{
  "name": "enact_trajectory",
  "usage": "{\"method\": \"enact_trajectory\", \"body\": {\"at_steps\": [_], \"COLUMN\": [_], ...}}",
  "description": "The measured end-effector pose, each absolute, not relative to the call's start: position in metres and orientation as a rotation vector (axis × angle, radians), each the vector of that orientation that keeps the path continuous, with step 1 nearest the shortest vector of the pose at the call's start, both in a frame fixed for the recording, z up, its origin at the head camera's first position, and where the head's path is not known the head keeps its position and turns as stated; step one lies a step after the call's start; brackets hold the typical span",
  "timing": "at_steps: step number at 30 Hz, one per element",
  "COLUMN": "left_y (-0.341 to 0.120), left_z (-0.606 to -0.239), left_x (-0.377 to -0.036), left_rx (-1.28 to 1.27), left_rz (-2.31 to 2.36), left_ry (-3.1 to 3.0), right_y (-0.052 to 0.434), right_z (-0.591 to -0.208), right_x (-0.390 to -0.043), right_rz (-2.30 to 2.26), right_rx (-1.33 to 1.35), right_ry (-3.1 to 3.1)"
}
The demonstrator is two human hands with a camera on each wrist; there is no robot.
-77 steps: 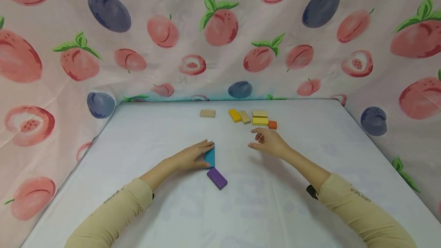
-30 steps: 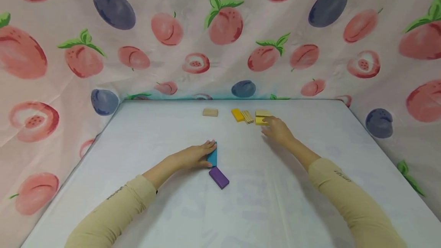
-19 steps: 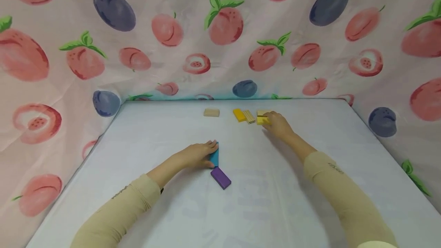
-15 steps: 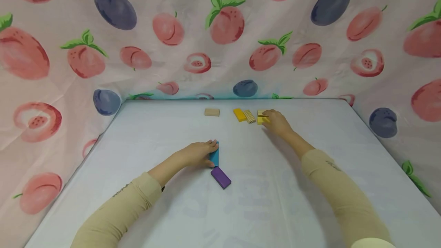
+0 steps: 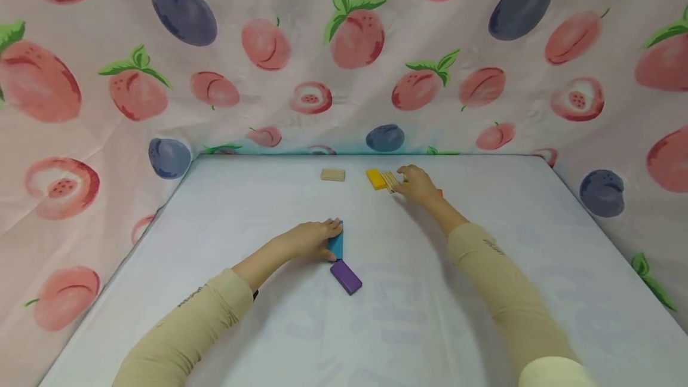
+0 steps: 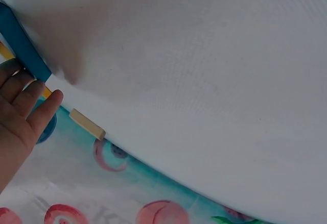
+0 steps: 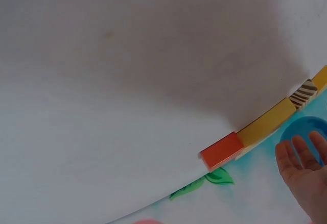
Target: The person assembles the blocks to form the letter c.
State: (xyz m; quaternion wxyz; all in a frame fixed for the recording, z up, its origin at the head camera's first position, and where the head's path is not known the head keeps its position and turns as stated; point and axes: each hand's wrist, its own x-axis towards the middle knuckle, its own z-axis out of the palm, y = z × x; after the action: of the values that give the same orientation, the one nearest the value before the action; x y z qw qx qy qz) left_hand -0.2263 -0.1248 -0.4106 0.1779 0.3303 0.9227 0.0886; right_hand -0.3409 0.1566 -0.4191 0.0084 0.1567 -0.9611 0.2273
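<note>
While the head camera looks down on a white table (image 5: 430,315) walled by fruit-print cloth (image 5: 344,46), the left hand (image 5: 309,239) lies flat with straight fingers against the left side of a teal block (image 5: 336,243), which stands on edge near the table's middle. Just in front of that block, a purple block (image 5: 346,277) lies flat at an angle, apparently touching it at one corner. Farther back, the right hand (image 5: 416,184) reaches over a row of small blocks, covering some; its fingertips are at a striped block (image 5: 389,181), with an orange-yellow block (image 5: 375,178) just left of it and a sliver of an orange block (image 5: 439,192) showing at the right. A pale wooden block (image 5: 332,175) sits apart to the left. From the left wrist, the relaxed, straight fingers (image 6: 30,99) touch the teal block (image 6: 23,45); the pale wooden block (image 6: 87,124) lies beyond. From the right wrist, the open hand (image 7: 306,175) hovers with extended fingers, holding nothing, near a yellow block (image 7: 268,122), with the orange block (image 7: 221,150) touching one end of it and the striped block (image 7: 305,91) at the other.
</note>
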Motion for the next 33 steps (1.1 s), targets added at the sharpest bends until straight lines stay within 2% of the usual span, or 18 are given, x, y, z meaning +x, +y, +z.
{"method": "enact_trajectory", "body": {"at_steps": [15, 33], "left_y": [-0.125, -0.127], "left_z": [-0.408, -0.408], "left_x": [-0.226, -0.225], "left_rx": [0.919, 0.88], "left_rz": [0.271, 0.307], "left_ry": [2.599, 2.587], "right_y": [0.135, 0.118], "right_z": [-0.421, -0.433], "right_x": [-0.355, -0.35], "right_rz": [0.746, 0.622], "right_rx": [0.359, 0.27], "right_ry": [-3.126, -3.059]}}
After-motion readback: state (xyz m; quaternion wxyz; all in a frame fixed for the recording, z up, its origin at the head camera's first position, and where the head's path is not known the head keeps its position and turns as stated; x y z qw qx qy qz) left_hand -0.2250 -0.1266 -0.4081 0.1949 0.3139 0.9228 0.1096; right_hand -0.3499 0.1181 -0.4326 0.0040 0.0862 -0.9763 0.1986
